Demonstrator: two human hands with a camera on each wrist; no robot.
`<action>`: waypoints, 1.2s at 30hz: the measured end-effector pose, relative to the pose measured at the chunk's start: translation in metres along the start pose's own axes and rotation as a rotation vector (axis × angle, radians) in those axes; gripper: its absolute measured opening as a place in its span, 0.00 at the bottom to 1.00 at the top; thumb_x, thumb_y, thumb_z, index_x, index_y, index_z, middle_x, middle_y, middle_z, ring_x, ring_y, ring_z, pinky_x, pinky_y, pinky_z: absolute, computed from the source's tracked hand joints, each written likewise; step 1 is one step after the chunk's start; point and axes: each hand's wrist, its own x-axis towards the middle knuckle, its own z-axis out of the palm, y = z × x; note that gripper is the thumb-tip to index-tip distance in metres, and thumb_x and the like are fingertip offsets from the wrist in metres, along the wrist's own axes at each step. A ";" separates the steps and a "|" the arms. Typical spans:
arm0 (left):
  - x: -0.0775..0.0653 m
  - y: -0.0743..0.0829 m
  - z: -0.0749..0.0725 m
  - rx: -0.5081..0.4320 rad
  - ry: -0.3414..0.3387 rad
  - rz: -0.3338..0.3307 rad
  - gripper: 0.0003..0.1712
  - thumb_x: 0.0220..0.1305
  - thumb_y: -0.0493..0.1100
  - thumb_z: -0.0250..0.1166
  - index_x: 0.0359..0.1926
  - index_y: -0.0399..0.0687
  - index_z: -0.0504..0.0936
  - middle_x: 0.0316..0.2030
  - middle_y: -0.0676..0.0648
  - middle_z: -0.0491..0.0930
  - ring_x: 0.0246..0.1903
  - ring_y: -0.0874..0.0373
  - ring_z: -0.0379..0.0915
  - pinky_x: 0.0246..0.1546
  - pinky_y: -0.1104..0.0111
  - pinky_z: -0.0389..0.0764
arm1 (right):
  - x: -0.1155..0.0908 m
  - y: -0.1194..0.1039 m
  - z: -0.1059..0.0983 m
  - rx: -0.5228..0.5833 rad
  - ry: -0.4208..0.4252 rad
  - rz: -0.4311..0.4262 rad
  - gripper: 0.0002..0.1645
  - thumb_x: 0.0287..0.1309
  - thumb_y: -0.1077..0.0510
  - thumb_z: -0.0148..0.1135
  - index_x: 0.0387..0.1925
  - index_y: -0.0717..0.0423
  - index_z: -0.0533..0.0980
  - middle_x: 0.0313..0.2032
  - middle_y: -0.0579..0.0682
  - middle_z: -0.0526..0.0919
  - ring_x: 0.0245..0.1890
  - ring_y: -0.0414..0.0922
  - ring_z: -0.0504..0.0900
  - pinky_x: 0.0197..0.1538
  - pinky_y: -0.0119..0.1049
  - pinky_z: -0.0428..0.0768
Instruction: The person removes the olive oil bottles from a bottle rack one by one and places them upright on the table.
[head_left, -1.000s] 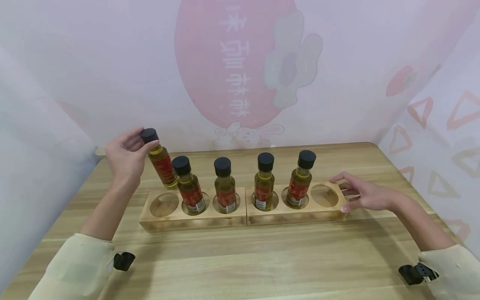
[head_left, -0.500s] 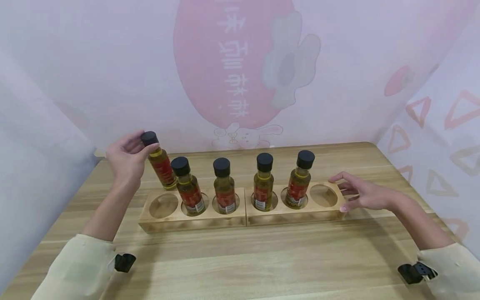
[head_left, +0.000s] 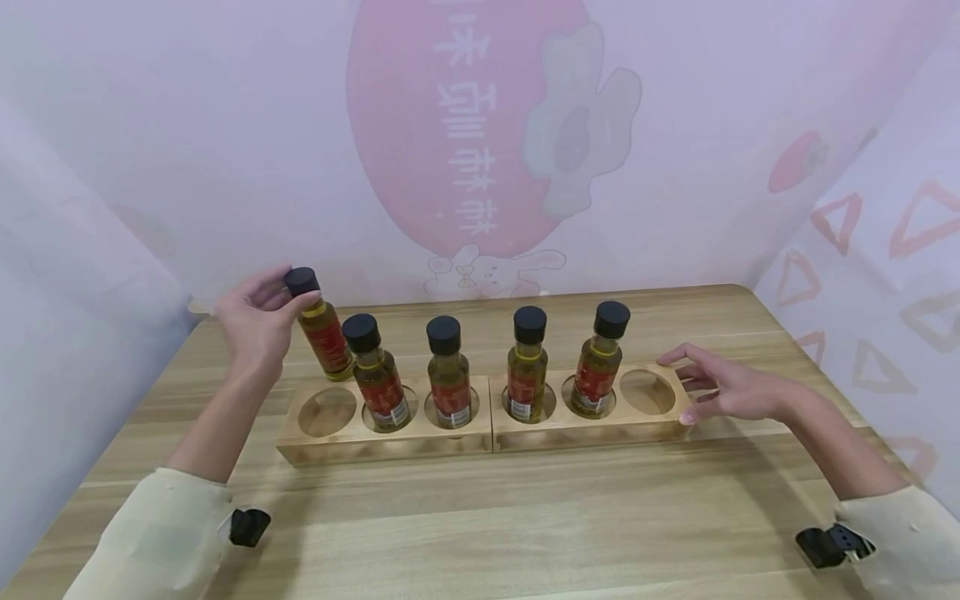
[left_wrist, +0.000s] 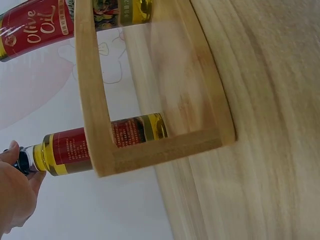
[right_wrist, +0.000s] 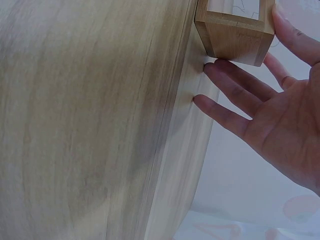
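Note:
In the head view my left hand (head_left: 258,321) holds an olive oil bottle (head_left: 327,337) by its black cap, between thumb and fingers. Dark-capped and red-labelled, it is behind the left end of a long wooden bottle rack (head_left: 390,450). The left wrist view shows this bottle (left_wrist: 70,150) partly covered by the rack's frame (left_wrist: 95,115). At the other end, my right hand (head_left: 723,387) grips the rack's right end, thumb at the near corner and forefinger at the far one. In the right wrist view that hand's (right_wrist: 280,115) other fingers extend loosely beside the rack end (right_wrist: 235,37).
Several similar bottles stand in the rack, such as one bottle (head_left: 450,383) near the middle. The leftmost hole (head_left: 327,411) and the rightmost hole (head_left: 647,392) hold no bottle. A wooden table (head_left: 480,525) lies below, with a printed white wall (head_left: 262,150) behind it.
The bottle in my left hand has come down a little behind the rack, the hand lowering with it. My right hand keeps its place at the rack's end.

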 end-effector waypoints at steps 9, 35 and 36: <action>-0.001 -0.003 -0.001 0.009 -0.019 0.052 0.31 0.52 0.23 0.77 0.59 0.39 0.85 0.59 0.38 0.83 0.42 0.67 0.85 0.47 0.80 0.84 | 0.000 -0.001 0.000 -0.005 0.007 0.009 0.46 0.61 0.63 0.73 0.70 0.70 0.55 0.65 0.80 0.69 0.66 0.77 0.69 0.64 0.70 0.74; -0.030 0.029 -0.014 0.230 -0.052 0.061 0.35 0.65 0.35 0.73 0.72 0.49 0.75 0.71 0.47 0.73 0.71 0.51 0.68 0.65 0.75 0.75 | 0.000 -0.001 0.000 -0.013 0.003 -0.004 0.45 0.61 0.64 0.72 0.69 0.70 0.55 0.65 0.79 0.69 0.66 0.77 0.69 0.63 0.70 0.74; -0.033 0.030 -0.014 0.211 -0.039 0.070 0.33 0.65 0.34 0.73 0.70 0.49 0.77 0.70 0.48 0.74 0.70 0.51 0.69 0.65 0.74 0.75 | 0.000 -0.001 0.000 -0.011 0.002 -0.001 0.45 0.61 0.64 0.72 0.69 0.70 0.55 0.65 0.79 0.69 0.66 0.77 0.69 0.63 0.71 0.74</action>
